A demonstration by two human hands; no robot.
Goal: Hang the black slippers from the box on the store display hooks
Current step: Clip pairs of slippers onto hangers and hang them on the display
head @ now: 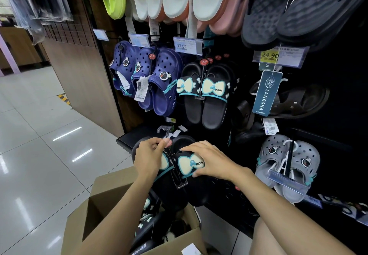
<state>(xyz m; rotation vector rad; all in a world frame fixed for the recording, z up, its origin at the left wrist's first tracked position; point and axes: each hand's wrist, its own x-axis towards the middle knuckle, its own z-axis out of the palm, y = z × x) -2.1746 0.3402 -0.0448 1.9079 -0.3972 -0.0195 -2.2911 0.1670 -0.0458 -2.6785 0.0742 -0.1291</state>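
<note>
A pair of black slippers with cream bows (190, 164) is held above the open cardboard box (111, 185), clipped on a clear plastic hanger (165, 133) whose hook sticks up. My left hand (149, 155) grips the left slipper and pinches the hanger stem. My right hand (211, 160) holds the right slipper across its bow strap. A matching black pair (205, 93) hangs on the display hook above. More black slippers (147, 226) lie inside the box.
Navy clogs (151, 79) hang left of the matching pair, grey clogs (286, 165) at lower right, dark sandals (294, 101) at right. White, pink and green footwear fills the top row. A 12.00 price tag (187, 45) sits above the black pair. Tiled floor (39, 135) lies to the left.
</note>
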